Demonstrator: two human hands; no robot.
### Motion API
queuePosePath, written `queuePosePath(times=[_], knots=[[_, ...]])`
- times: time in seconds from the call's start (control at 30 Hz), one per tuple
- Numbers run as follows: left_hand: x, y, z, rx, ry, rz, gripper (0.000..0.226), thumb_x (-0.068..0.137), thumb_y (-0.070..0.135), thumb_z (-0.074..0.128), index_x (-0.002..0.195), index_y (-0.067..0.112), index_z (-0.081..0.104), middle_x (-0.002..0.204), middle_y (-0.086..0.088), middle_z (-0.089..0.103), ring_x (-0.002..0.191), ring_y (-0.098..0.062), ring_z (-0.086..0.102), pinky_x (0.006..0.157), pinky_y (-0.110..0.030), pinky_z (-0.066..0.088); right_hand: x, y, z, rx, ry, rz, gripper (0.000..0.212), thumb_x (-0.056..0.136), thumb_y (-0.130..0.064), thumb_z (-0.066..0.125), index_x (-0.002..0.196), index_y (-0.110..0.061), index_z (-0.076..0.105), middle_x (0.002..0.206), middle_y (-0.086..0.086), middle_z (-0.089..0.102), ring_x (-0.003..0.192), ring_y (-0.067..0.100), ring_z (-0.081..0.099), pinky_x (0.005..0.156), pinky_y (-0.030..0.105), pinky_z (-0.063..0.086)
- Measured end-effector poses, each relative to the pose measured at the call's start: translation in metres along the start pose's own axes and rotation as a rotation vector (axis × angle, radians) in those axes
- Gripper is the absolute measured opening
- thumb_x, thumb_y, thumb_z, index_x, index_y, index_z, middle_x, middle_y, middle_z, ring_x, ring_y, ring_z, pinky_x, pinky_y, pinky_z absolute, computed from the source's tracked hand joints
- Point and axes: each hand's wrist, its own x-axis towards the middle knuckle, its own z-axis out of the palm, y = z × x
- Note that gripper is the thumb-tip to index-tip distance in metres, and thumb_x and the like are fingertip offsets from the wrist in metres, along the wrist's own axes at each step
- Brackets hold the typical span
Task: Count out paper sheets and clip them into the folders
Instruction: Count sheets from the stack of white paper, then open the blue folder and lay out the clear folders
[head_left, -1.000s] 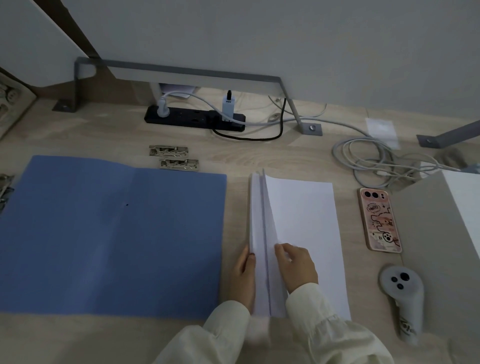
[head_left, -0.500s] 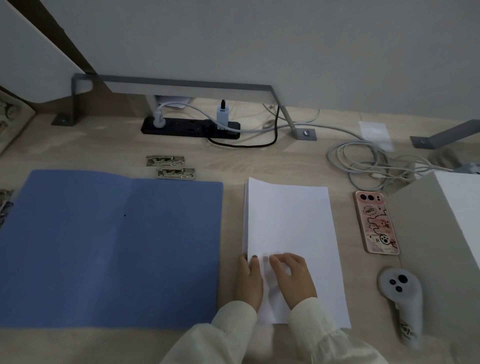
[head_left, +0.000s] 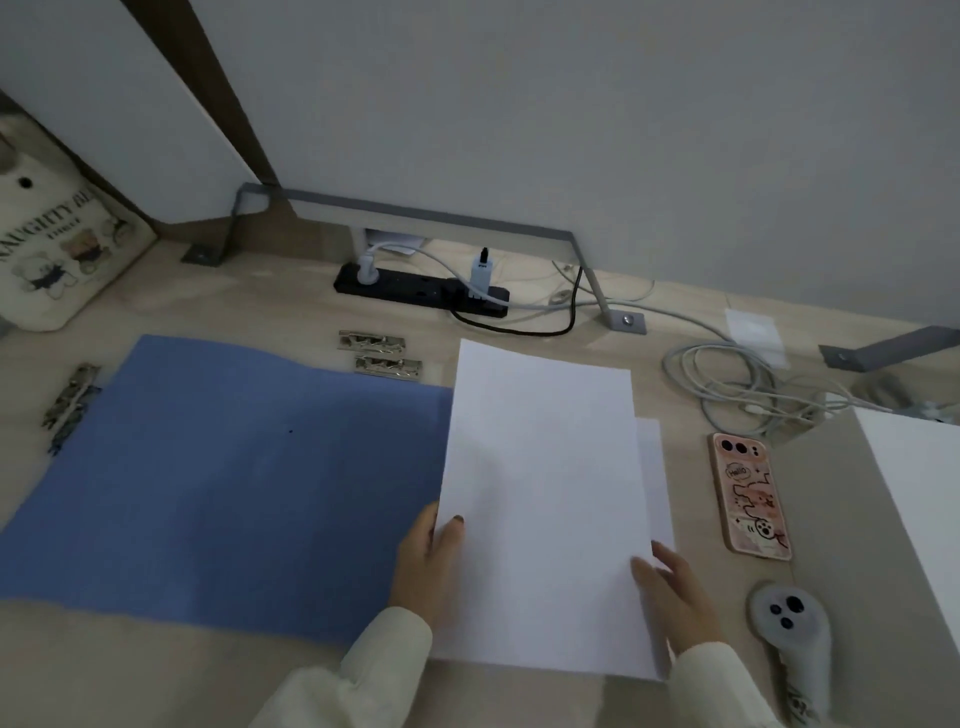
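Note:
An open blue folder (head_left: 223, 478) lies flat on the left of the desk. Right of it I hold a set of white paper sheets (head_left: 540, 499) lifted off the desk, its left edge over the folder's right edge. My left hand (head_left: 428, 558) grips the sheets' lower left edge, thumb on top. My right hand (head_left: 675, 592) holds the lower right edge. One more white sheet (head_left: 655, 478) peeks out from beneath on the right. Two metal clips (head_left: 379, 351) lie behind the folder, and a third clip (head_left: 72, 400) sits at the folder's left edge.
A pink phone (head_left: 750, 496) and a grey controller (head_left: 789, 629) lie to the right. A grey board with white paper (head_left: 919, 499) fills the far right. Coiled cables (head_left: 737, 379) and a black power strip (head_left: 421, 291) sit at the back; a printed bag (head_left: 52, 244) stands far left.
The sheets were flat on the desk under both hands; now both hands hold a set of them raised and shifted left towards the folder. The camera has tilted up.

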Motion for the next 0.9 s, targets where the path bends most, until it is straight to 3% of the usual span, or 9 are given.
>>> queuePosePath(times=[0.13,0.2,0.27,0.4,0.53,0.67,0.73,0.8,0.9], knots=[[-0.001,-0.003,-0.046,-0.032,0.129,0.015,0.039,0.096,0.024,0.041,0.133,0.014,0.045,0.135,-0.001,0.050,0.127,-0.023,0.043,0.111,-0.040,0.032,-0.021,0.001,0.025,0.022,-0.248,0.094,0.023,0.089,-0.007,0.053,0.111,-0.009,0.054,0.103,0.013,0.062,0.083,0.025,0.055,0.088,0.048,0.048],[-0.002,-0.006,-0.067,-0.054,0.186,0.029,0.035,0.097,0.022,0.039,0.130,0.012,0.046,0.128,0.003,0.050,0.123,-0.018,0.043,0.107,-0.031,0.030,-0.031,0.009,0.047,0.040,-0.260,0.117,0.024,0.088,-0.003,0.053,0.110,-0.013,0.052,0.088,0.007,0.061,0.080,0.026,0.055,0.063,0.044,0.058],[0.000,-0.012,-0.087,-0.062,0.220,0.027,0.028,0.097,0.021,0.039,0.119,0.011,0.052,0.119,0.002,0.055,0.114,-0.018,0.048,0.101,-0.030,0.034,-0.040,0.019,0.067,0.077,-0.262,0.106,0.027,0.088,-0.001,0.054,0.113,-0.012,0.051,0.087,0.009,0.061,0.082,0.029,0.055,0.040,0.031,0.053],[0.001,-0.030,-0.133,-0.106,0.319,0.012,0.017,0.096,0.017,0.041,0.098,0.012,0.057,0.090,0.002,0.057,0.090,-0.018,0.051,0.074,-0.026,0.038,-0.045,0.035,0.108,0.093,-0.286,0.107,0.023,0.088,0.000,0.051,0.110,-0.008,0.054,0.098,0.020,0.063,0.091,0.035,0.058,0.071,0.042,0.051],[0.002,-0.072,-0.186,-0.138,0.588,-0.066,0.018,0.090,0.003,0.050,0.108,0.002,0.055,0.106,-0.010,0.055,0.100,-0.025,0.051,0.089,-0.034,0.039,-0.054,0.054,0.146,0.178,-0.253,0.072,0.035,0.087,0.005,0.050,0.121,-0.002,0.053,0.126,0.019,0.055,0.107,0.035,0.053,0.105,0.053,0.036],[0.000,-0.112,-0.229,-0.183,0.787,-0.273,0.036,0.076,-0.003,0.065,0.110,-0.007,0.053,0.110,-0.023,0.052,0.101,-0.034,0.052,0.091,-0.045,0.044,-0.057,0.067,0.181,0.107,-0.149,-0.008,0.030,0.088,0.002,0.050,0.116,-0.009,0.057,0.122,0.015,0.056,0.094,0.028,0.054,0.090,0.037,0.049],[0.001,-0.115,-0.242,-0.267,0.702,-0.237,0.008,0.080,-0.010,0.056,0.082,-0.003,0.056,0.083,-0.015,0.053,0.080,-0.026,0.049,0.076,-0.037,0.038,-0.057,0.073,0.194,0.027,-0.154,-0.073,0.027,0.089,0.000,0.049,0.114,-0.009,0.055,0.122,0.016,0.057,0.095,0.026,0.054,0.084,0.031,0.048],[0.006,-0.115,-0.252,-0.269,0.579,-0.173,0.024,0.081,-0.009,0.053,0.062,0.006,0.049,0.068,-0.005,0.048,0.068,-0.021,0.043,0.072,-0.033,0.032,-0.058,0.076,0.204,-0.004,-0.144,-0.089,0.031,0.090,-0.002,0.049,0.121,-0.006,0.051,0.124,0.011,0.054,0.106,0.023,0.049,0.095,0.035,0.039],[0.008,-0.108,-0.256,-0.316,0.436,-0.121,0.009,0.076,0.012,0.064,0.076,0.011,0.054,0.077,-0.001,0.053,0.075,-0.017,0.050,0.080,-0.032,0.034,-0.056,0.079,0.213,-0.041,-0.130,-0.118,0.029,0.091,-0.003,0.047,0.120,-0.005,0.051,0.119,0.008,0.052,0.107,0.022,0.047,0.099,0.036,0.034]])
